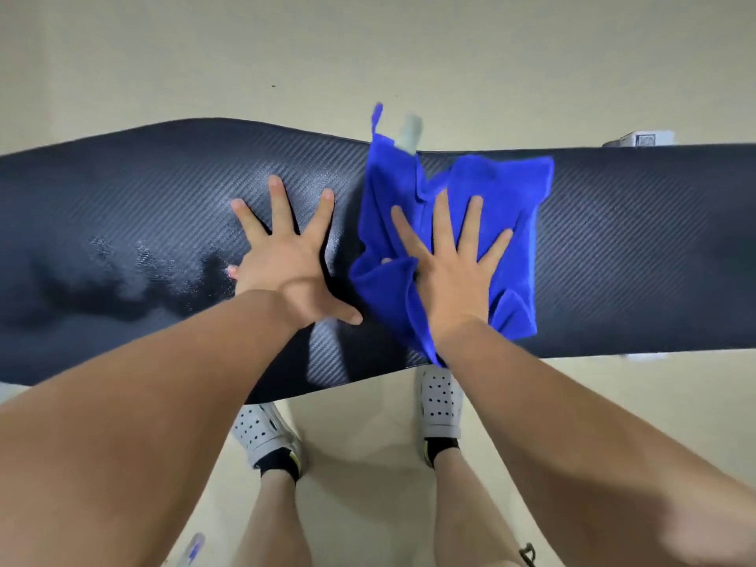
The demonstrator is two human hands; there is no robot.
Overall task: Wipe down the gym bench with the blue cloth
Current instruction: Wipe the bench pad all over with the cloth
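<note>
I look straight down at a black gym bench (634, 247) with a woven, carbon-style texture, running left to right across a pale floor (245, 55). My left hand (286, 276) lies flat on the bare pad, fingers spread wide. Just to its right, my right hand (450, 280) presses flat on a crumpled blue cloth (503, 190), fingers straight and fanned. The cloth sits on the middle of the bench, reaching from its far edge to its near edge, with a fold bunched up at my thumb. Left of my left hand the pad shines with wet-looking patches (155, 263). Below the bench, my feet stand in pale perforated clogs (439, 403).
</note>
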